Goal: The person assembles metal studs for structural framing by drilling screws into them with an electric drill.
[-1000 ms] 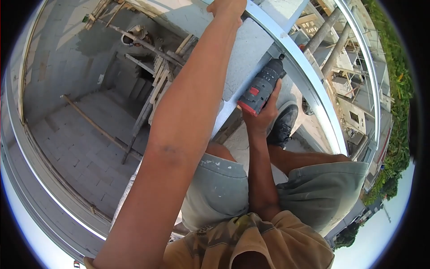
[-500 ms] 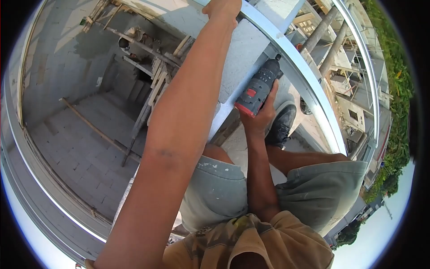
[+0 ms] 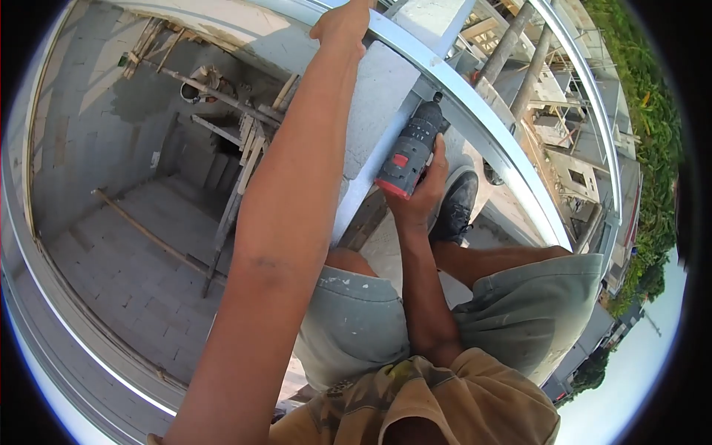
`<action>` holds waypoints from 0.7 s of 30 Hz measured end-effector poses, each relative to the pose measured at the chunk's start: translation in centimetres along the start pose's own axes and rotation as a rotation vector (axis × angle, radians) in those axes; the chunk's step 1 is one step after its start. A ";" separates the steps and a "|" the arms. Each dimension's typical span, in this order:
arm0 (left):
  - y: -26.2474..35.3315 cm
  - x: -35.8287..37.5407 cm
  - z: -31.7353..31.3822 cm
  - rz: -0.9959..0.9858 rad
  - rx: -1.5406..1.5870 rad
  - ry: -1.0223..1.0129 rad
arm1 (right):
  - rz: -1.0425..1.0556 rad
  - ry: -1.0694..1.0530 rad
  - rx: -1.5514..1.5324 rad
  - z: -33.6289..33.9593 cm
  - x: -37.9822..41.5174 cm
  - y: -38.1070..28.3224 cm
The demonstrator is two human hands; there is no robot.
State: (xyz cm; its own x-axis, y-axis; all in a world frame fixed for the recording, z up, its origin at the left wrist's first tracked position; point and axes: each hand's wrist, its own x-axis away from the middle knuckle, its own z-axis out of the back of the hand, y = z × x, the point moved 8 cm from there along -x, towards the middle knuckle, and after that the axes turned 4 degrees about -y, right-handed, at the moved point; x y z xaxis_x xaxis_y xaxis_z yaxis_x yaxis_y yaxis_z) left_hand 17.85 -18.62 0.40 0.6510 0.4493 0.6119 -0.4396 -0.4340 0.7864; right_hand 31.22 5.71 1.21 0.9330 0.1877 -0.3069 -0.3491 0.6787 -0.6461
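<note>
My right hand (image 3: 423, 189) is wrapped round a dark grey cordless drill (image 3: 411, 152) with red parts. The drill's chuck points up and away, close beside a long silver metal beam (image 3: 482, 100) that looks curved through the lens. My left arm reaches far forward across the view. At the top edge my left hand (image 3: 343, 22) is closed over the same beam, its thumb showing on the near side and most fingers hidden or out of frame. Below the beam, beside the drill, lies a pale concrete wall top (image 3: 378, 89).
To the left, a deep block-walled room drops away, with wooden planks (image 3: 252, 152) and poles; a person (image 3: 204, 83) is down there. My shoe (image 3: 456, 204) rests right of the drill. A second metal rail (image 3: 593, 96) and scaffold poles (image 3: 530, 63) stand right.
The whole view has shifted a little, so the arms, drill and beam appear slightly farther left. Both hands keep the same hold.
</note>
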 end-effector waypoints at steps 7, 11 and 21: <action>-3.2 -4.3 0.1 0.127 0.102 0.110 | -0.285 0.164 -0.261 1.1 2.1 3.1; -2.9 -4.4 0.4 0.126 0.020 0.121 | -0.260 0.193 -0.229 1.1 2.5 3.5; -3.1 -4.3 0.4 0.121 -0.015 0.105 | -0.066 0.127 -0.137 0.6 0.8 0.3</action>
State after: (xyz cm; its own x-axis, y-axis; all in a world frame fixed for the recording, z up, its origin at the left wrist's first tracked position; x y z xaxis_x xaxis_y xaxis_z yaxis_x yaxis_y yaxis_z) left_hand 16.68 -19.50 -4.70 0.5250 0.4740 0.7069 -0.5203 -0.4786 0.7073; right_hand 31.92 6.46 1.22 0.9387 0.0488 -0.3412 -0.3044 0.5817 -0.7543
